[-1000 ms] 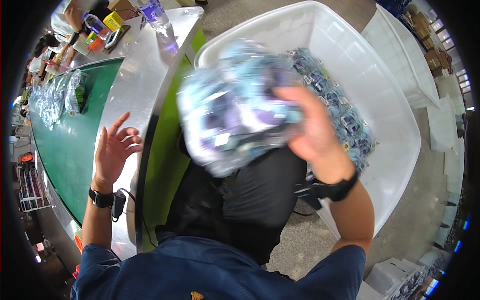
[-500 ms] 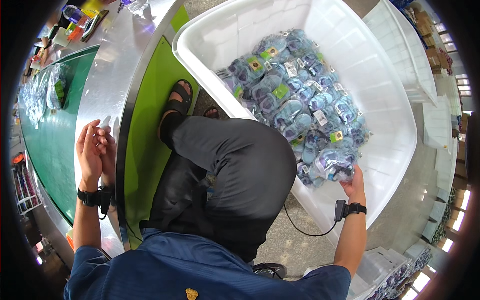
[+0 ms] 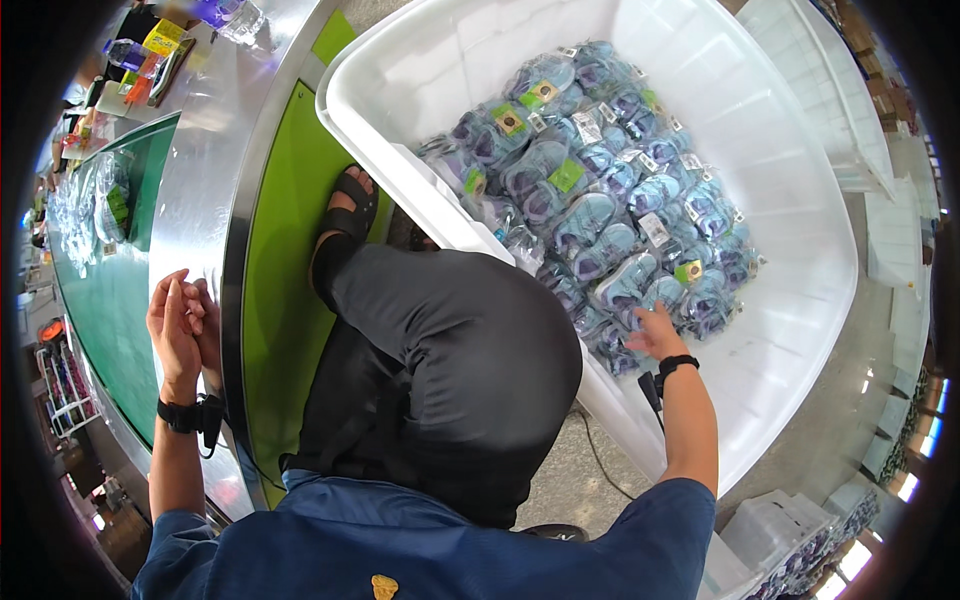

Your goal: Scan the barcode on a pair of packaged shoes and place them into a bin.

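Note:
Clear plastic bags of blue-purple baby shoes [image 3: 590,215] with green and white tags lie heaped in a big white plastic tub [image 3: 800,270]. My right hand [image 3: 655,332] is over the near end of the heap, its fingers apart and touching the bags there; nothing is gripped in it. My left hand [image 3: 178,325] rests on the shiny metal edge [image 3: 200,200] of the conveyor, fingers loosely extended and holding nothing. On the green belt [image 3: 125,275], beyond that hand, lie more bagged shoes [image 3: 112,195].
At the far left are a purple-capped water bottle [image 3: 235,20], a yellow box [image 3: 165,37] and a phone-like dark object [image 3: 170,72]. A green panel [image 3: 285,230] runs below the conveyor edge. Another white tub [image 3: 815,95] stands beyond the first.
My right hand has let go of the bagged shoes it held and moved left over the heap. My left hand has hardly moved. The view has shifted slightly.

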The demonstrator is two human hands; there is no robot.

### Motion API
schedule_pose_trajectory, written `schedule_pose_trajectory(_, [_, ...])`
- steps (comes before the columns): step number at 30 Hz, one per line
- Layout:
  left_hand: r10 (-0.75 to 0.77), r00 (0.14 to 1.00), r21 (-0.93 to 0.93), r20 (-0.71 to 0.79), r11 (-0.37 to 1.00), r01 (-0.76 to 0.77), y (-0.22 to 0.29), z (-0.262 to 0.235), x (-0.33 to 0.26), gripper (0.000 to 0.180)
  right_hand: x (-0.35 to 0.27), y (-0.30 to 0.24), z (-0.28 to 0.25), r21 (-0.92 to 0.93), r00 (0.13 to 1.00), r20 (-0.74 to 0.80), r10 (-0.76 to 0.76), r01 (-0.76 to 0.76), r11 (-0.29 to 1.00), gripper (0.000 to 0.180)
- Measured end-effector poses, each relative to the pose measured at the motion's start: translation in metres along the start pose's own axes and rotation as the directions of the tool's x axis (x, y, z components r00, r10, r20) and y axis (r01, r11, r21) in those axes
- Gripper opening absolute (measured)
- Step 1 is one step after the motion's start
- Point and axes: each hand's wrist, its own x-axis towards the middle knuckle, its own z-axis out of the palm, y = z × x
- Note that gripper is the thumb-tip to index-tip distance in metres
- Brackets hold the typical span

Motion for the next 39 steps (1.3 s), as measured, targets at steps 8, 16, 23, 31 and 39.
schedule_pose_trajectory(8, [0.01, 0.998, 0.052, -0.054, 0.999, -0.007, 0.003, 0.009, -0.003, 0.026, 0.041, -0.021, 0.026, -0.021, 0.987, 0.029, -0.159, 0.16, 0.987, 0.098])
schedule_pose_trajectory(16, [0.038, 0.999, 0.039, -0.014, 0.999, -0.038, 0.001, 0.004, -0.006, 0.024, 0.024, -0.014, 0.011, -0.035, 0.967, 0.129, -0.218, 0.224, 0.974, 0.098])
schedule_pose_trajectory(23, [0.027, 0.999, 0.004, 0.026, 1.0, -0.027, -0.002, 0.016, 0.001, 0.023, -0.071, -0.101, -0.02, 0.012, 0.927, 0.168, -0.334, 0.337, 0.941, 0.061])
schedule_pose_trajectory(31, [0.016, 0.999, -0.55, 0.051, 0.835, 0.015, -0.002, 0.001, -0.01, 0.013, -0.306, -0.185, 0.098, 0.224, 0.744, 0.368, -0.557, 0.511, 0.83, 0.043])
schedule_pose_trajectory(39, [-0.124, 0.898, -0.266, 0.422, 0.93, 0.253, 0.008, -0.016, 0.002, 0.028, -0.469, -0.177, 0.22, 0.174, 0.261, 0.888, -0.378, 0.569, 0.804, 0.053])
